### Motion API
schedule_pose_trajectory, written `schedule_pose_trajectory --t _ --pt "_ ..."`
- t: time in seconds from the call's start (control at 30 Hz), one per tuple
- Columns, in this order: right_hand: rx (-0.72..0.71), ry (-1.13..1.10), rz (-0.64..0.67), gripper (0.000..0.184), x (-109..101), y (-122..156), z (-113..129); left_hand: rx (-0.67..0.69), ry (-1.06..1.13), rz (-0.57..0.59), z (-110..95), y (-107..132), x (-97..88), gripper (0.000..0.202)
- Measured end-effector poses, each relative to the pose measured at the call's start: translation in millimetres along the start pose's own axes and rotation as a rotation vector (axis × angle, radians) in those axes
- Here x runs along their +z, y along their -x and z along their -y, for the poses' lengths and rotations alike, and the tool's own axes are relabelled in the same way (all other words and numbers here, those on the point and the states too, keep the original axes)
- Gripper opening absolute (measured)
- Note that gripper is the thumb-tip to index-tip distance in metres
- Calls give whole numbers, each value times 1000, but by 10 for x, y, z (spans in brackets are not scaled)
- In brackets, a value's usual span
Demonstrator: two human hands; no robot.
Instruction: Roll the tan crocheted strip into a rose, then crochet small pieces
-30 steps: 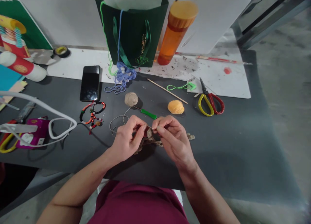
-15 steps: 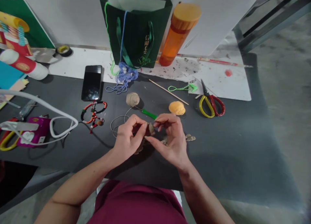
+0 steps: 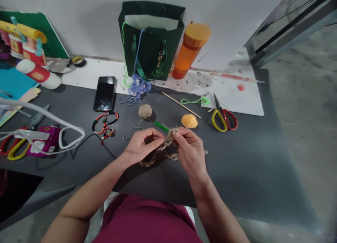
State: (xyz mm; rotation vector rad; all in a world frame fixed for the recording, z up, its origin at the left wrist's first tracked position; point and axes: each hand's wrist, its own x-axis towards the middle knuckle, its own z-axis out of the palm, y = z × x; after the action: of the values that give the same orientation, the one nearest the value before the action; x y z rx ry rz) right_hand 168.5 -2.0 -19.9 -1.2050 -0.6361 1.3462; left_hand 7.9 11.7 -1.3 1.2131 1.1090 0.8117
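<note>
My left hand [image 3: 140,147] and my right hand [image 3: 190,150] meet over the dark table [image 3: 250,158], both pinched on a beige crocheted piece [image 3: 168,140] that trails down between them. Its lower part [image 3: 150,161] lies on the table under my left hand. A thin beige strand runs from the piece back to a small beige yarn ball [image 3: 145,111]. A green-handled crochet hook [image 3: 161,126] lies just behind my fingers. An orange yarn ball [image 3: 189,120] sits behind my right hand.
Yellow-and-red scissors [image 3: 223,116], a wooden stick [image 3: 181,104] and green string [image 3: 196,101] lie to the back right. A green paper bag [image 3: 151,43], an orange bottle [image 3: 191,50], a phone [image 3: 104,94], a bead bracelet [image 3: 104,123] and white cable [image 3: 52,130] are behind and to the left.
Both hands shifted slightly away from me and the crocheted piece was turned and lifted between the fingertips. The camera view tilted, showing more of the wall.
</note>
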Motion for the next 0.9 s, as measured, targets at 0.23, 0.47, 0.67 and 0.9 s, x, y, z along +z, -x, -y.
schedule_pose_trajectory --t 0.23,0.47,0.67,0.9 --pt "28 -185 -54 41 -11 -153 84 -121 47 194 -13 -3 -10 24" --pt "-29 -107 -70 40 -98 -202 185 -65 -148 226 -67 66 -42 24" --pt "-142 232 126 31 92 -38 188 -26 104 58 -125 79 107 27" --pt "64 219 452 52 105 152 -1 -54 594 -351 -134 135 67 40"
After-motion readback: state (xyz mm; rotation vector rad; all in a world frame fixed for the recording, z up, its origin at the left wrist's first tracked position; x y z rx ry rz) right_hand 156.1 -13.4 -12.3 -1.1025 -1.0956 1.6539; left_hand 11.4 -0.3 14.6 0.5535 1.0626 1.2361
